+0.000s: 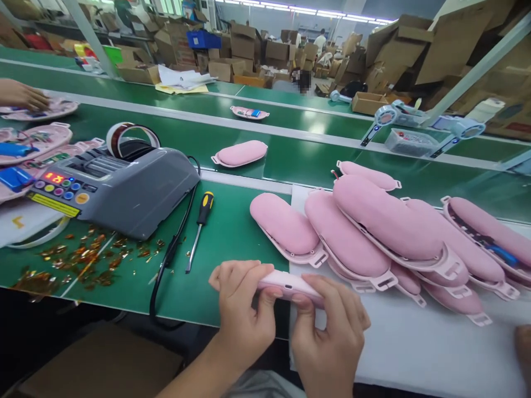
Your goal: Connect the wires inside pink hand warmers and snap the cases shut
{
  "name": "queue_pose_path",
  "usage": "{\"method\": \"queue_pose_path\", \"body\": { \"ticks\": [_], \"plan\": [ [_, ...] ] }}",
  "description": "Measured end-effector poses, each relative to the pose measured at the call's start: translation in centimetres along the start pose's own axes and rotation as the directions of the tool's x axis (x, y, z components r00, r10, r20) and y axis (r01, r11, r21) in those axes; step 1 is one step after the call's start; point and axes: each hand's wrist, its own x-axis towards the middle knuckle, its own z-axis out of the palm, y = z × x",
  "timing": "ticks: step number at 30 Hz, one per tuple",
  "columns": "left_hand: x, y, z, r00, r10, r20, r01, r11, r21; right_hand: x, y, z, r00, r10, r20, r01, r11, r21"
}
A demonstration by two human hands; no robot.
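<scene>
Between my two hands, at the table's front edge, is a pink oblong casing (286, 281) with a small dark slot in its side facing me. My left hand (246, 304) grips its left end, thumb below and fingers over the top. The right end is pinched the same way by my right hand (329, 320). To the right, a heap of pink padded casings (385, 221) lies on a white sheet (406, 354). A screwdriver (200, 229) with a yellow and black handle rests on the green table to the left.
A grey tape dispenser (141, 188) with a black cable (170, 254) stands left, amber tape scraps (95, 257) before it. One pink casing (241, 153) lies on the green conveyor behind. Another person's hand (25, 95) touches open casings at far left.
</scene>
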Motion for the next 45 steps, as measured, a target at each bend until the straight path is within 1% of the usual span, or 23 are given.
{"method": "queue_pose_path", "body": {
  "ticks": [3,9,13,15,17,19,21,23,25,26,28,30,31,32,33,34,35,36,38,39,40,42,45],
  "plan": [
    [0.2,0.0,-0.2,1.000,0.001,0.021,-0.001,1.000,-0.007,0.3,0.1,-0.2,0.999,0.004,0.039,-0.005,1.000,0.025],
    [-0.3,-0.5,-1.3,0.994,0.019,0.104,-0.018,1.000,-0.013,0.4,0.6,-1.4,0.985,-0.052,0.166,0.044,0.997,0.056],
    [-0.8,-0.8,-2.0,0.990,0.037,0.133,-0.035,0.999,-0.023,0.2,0.4,-2.1,0.976,-0.134,0.172,0.142,0.989,-0.031],
    [-1.0,-0.8,-2.1,0.991,0.052,0.125,-0.050,0.999,-0.015,0.0,0.1,-2.0,0.968,-0.187,0.166,0.196,0.980,-0.037],
    [-1.1,-0.8,-1.9,0.995,0.066,0.081,-0.064,0.998,-0.020,-0.3,-0.3,-1.4,0.965,-0.219,0.147,0.217,0.976,0.028],
    [-1.1,-0.7,-1.5,0.999,0.044,0.023,-0.042,0.998,-0.054,-0.6,-0.5,-0.5,0.976,-0.201,0.088,0.196,0.979,0.063],
    [-1.1,-0.6,-0.9,1.000,-0.009,-0.010,0.008,0.996,-0.091,-0.7,-0.5,0.2,0.988,-0.154,0.034,0.152,0.987,0.041],
    [-0.8,-0.4,-0.8,0.998,-0.056,-0.012,0.054,0.994,-0.096,-0.6,-0.5,0.5,0.989,-0.140,0.044,0.139,0.990,0.022],
    [-0.2,-0.2,-1.4,0.998,-0.057,-0.005,0.056,0.994,-0.090,0.0,-0.7,-0.2,0.979,-0.177,0.106,0.172,0.984,0.047],
    [0.3,0.1,-2.1,0.999,-0.036,0.003,0.036,0.995,-0.095,0.6,-0.9,-1.0,0.970,-0.201,0.138,0.193,0.979,0.065],
    [2.5,1.0,-4.1,0.998,0.061,0.035,-0.056,0.990,-0.128,2.4,-1.9,-2.9,0.940,-0.276,0.201,0.259,0.960,0.105],
    [6.4,2.4,-6.4,0.971,0.228,0.070,-0.214,0.962,-0.169,5.7,-3.3,-5.0,0.918,-0.291,0.270,0.269,0.956,0.115],
    [9.0,3.1,-7.4,0.948,0.308,0.076,-0.290,0.939,-0.185,8.0,-4.2,-5.7,0.915,-0.267,0.302,0.246,0.963,0.107],
    [12.0,3.8,-8.2,0.912,0.406,0.067,-0.392,0.906,-0.158,10.7,-4.9,-6.2,0.929,-0.153,0.337,0.144,0.988,0.053],
    [15.1,4.2,-8.6,0.907,0.422,0.006,-0.419,0.901,-0.110,13.7,-5.5,-6.2,0.942,-0.081,0.326,0.083,0.996,0.008],
    [18.3,4.3,-8.6,0.939,0.341,-0.052,-0.344,0.938,-0.054,16.9,-5.9,-5.7,0.950,-0.029,0.311,0.038,0.999,-0.021],
    [21.4,3.9,-8.2,0.981,0.189,-0.049,-0.189,0.982,-0.001,20.0,-6.0,-4.7,0.952,0.037,0.302,-0.024,0.999,-0.048],
    [24.0,3.0,-7.4,0.996,0.086,-0.023,-0.085,0.996,0.026,22.8,-5.9,-3.3,0.944,0.109,0.311,-0.092,0.993,-0.069],
    [27.5,0.0,-5.2,0.994,-0.081,0.074,0.074,0.993,0.094,27.0,-5.1,0.3,0.899,0.244,0.364,-0.227,0.970,-0.088],
    [28.4,-2.0,-3.9,0.976,-0.165,0.145,0.144,0.980,0.140,28.3,-4.5,2.2,0.872,0.294,0.391,-0.284,0.955,-0.086],
    [28.8,-4.0,-2.5,0.944,-0.250,0.214,0.209,0.958,0.196,29.1,-3.9,4.0,0.849,0.329,0.414,-0.328,0.941,-0.076],
    [28.6,-8.1,0.3,0.866,-0.391,0.313,0.294,0.903,0.314,29.7,-2.4,7.3,0.824,0.361,0.437,-0.384,0.923,-0.038],
    [28.2,-12.7,4.2,0.756,-0.533,0.381,0.354,0.821,0.447,30.1,0.1,11.0,0.846,0.350,0.402,-0.408,0.910,0.066]
  ]
}}
